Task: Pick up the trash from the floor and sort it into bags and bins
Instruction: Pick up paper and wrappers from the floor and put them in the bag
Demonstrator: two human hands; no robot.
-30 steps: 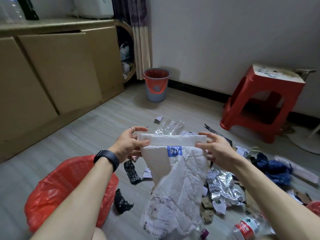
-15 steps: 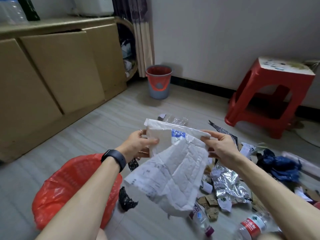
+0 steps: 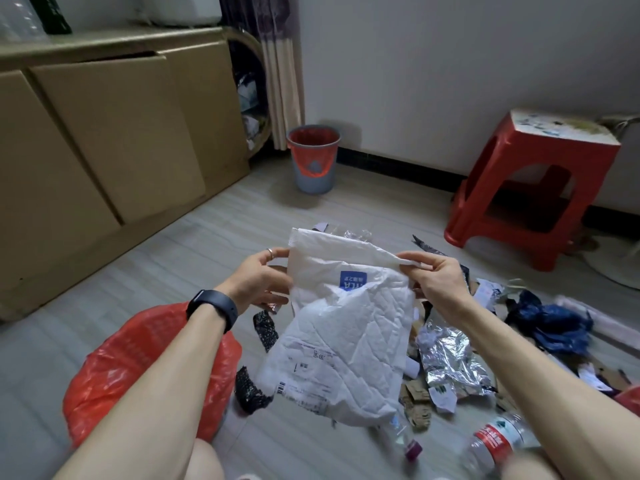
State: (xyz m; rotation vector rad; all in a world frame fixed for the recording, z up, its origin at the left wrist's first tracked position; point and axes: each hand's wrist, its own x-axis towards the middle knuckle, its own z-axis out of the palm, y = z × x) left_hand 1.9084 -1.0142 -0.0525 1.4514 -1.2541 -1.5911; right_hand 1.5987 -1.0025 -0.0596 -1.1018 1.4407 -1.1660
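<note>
A crumpled white courier mailer point(image 3: 346, 334) was held above the floor point(image 3: 194, 258), its folded top edge pinched at 10 o'clock by the left hand point(image 3: 256, 282) and at 2 o'clock by the right hand point(image 3: 433, 275). It was judged light and limp, best gripped there.

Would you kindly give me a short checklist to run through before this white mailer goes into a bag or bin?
1. Grip on the white mailer: ok. The left hand grips its left edge and the right hand pinches its top corner.
2. Mailer empty: cannot tell. Its inside is not visible.
3. Red bag mouth open: cannot tell. The left forearm covers part of it.
4. Grey bin ready: ok. It is upright, lined and open, by the wall.
5. Floor cleared: not ok. The foil wrapper, the bottle and scraps lie there.
</note>
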